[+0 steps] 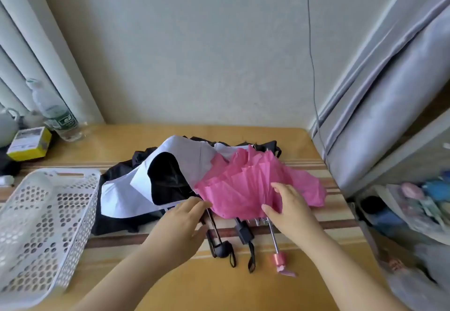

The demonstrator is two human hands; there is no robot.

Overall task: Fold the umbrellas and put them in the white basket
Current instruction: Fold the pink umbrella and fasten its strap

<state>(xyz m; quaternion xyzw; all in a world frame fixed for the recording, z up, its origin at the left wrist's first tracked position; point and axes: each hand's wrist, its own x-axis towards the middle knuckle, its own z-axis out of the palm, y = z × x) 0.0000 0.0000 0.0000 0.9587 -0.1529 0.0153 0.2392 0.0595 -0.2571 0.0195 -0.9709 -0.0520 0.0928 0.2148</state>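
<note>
Pink plastic handle (279,260) with its bare metal shaft (272,234) lies nearest, at about six o'clock on the striped wooden tabletop (243,293), pointing toward the viewer. Beside it lie two black umbrella handles with wrist straps (225,250). Just beyond, the right hand (289,208), fingers loosely spread, presses on the near hem of the crumpled pink fabric umbrella canopy (246,184), probably to gather its panels for folding. The left hand (180,223), fingers extended and close together, touches the canopy's edge at nine o'clock of it, steadying it; whether it pinches the cloth cannot be told. Further out lies a white-and-black umbrella canopy (177,164), unfolded. The white perforated plastic basket (80,213) waits at nine o'clock, holding no umbrella. At ten o'clock stand a clear plastic water bottle (58,113) and a yellow cardboard box (30,142).
</note>
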